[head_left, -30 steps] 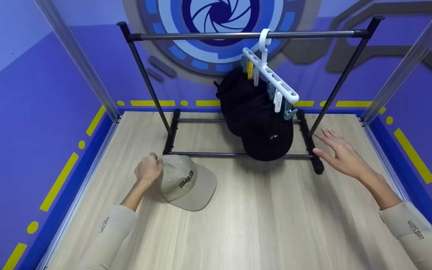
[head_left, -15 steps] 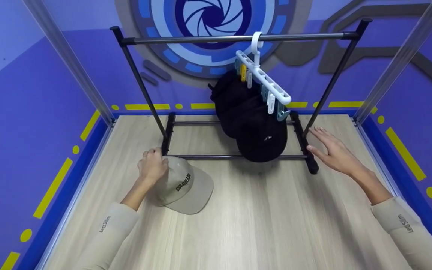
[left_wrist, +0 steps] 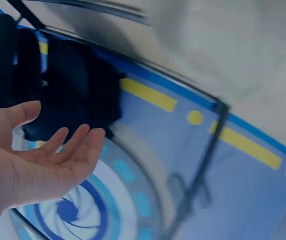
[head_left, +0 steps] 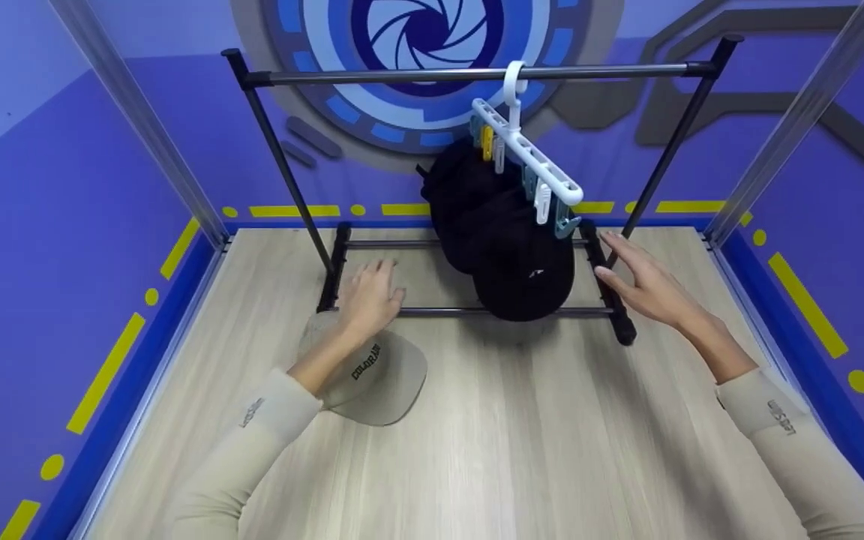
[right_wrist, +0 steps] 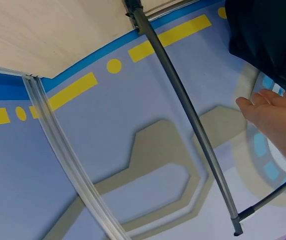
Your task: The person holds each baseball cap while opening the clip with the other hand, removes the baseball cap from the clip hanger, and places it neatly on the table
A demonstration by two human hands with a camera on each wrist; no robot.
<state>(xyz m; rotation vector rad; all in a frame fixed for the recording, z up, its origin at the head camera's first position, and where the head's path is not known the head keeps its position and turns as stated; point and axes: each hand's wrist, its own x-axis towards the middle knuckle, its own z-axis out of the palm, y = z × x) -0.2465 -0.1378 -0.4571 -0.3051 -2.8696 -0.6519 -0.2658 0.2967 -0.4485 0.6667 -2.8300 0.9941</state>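
My left hand (head_left: 370, 298) is in the air above the back of a beige cap (head_left: 394, 375) lettered COLORADO, holding nothing. Its fingers look loosely bent in the left wrist view. The cap lies on the table, partly hidden by my left forearm. Black caps (head_left: 507, 232) hang from a white clip hanger (head_left: 533, 154) hooked on the rack's top bar; how many cannot be told. To the right of them, my right hand (head_left: 646, 285) has its fingers extended near the rack's right upright, with nothing in its grasp.
A dark metal rack (head_left: 432, 76) stands at the back of the wooden table (head_left: 492, 450), its base feet (head_left: 619, 322) pointing forward. Blue-purple panels (head_left: 64, 225) with yellow stripes wall in both sides and the back.
My left hand has let go of the beige cap and moved right and forward, toward the black caps. The right hand has shifted slightly left. The beige cap stays on the table.
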